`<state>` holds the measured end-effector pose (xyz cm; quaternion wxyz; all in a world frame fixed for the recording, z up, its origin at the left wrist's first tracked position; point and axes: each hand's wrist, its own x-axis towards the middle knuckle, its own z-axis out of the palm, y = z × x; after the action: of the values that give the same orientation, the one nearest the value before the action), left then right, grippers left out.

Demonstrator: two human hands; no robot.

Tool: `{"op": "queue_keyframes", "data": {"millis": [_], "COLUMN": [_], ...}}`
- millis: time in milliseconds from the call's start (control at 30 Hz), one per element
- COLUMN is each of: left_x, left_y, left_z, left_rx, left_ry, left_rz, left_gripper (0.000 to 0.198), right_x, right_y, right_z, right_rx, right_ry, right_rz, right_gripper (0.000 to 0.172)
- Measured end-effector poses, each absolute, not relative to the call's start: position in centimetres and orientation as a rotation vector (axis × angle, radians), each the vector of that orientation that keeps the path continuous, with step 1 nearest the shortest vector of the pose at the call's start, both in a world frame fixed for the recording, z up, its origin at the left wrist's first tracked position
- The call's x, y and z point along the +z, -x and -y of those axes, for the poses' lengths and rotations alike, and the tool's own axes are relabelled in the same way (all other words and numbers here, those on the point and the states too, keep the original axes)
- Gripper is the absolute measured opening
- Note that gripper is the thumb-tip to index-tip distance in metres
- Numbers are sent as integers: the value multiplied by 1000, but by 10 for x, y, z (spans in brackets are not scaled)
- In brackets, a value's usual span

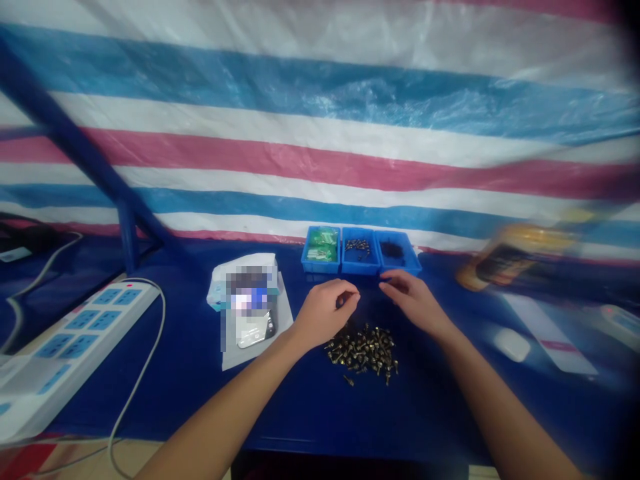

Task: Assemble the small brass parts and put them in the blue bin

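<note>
"Curling beyond a loose heap of small, brassy metal pieces (365,352), the left hand (327,307) pinches thumb and fingertips together; whether anything sits between them, I cannot tell."

"And the right hand (413,300)?"

"Thumb and fingers apart, just in front of three rectangular blue plastic trays (360,269). The knobbly heap lies on a smooth blue tabletop (300,413), nearer the wearer."

"Behind?"

"Creased, shiny sheeting (300,160), striped red, white and blue."
</note>
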<state>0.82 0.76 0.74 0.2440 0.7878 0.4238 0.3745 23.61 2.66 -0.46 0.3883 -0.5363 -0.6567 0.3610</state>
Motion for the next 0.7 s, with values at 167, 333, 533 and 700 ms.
{"op": "queue_keyframes", "data": {"millis": [167,333,533,700], "left_x": [4,2,2,1], "left_y": [-5,-5,-5,-5], "left_z": [-12,-12,-12,-12], "left_rx": [976,942,934,924], "left_ry": [-2174,-2186,-2193,-2192], "left_rz": [-1246,-1257,-1248,-1247], "left_gripper": [14,13,13,13], "right_x": [6,7,3,-4], "right_y": [-243,-252,-254,-252], "right_z": [-15,-11,-13,-16], "right_rx": [1026,1103,1107,976], "right_ry": [1212,1256,1258,1267], "right_rz": [2258,2419,2423,2382], "right_gripper": [17,18,17,12]}}
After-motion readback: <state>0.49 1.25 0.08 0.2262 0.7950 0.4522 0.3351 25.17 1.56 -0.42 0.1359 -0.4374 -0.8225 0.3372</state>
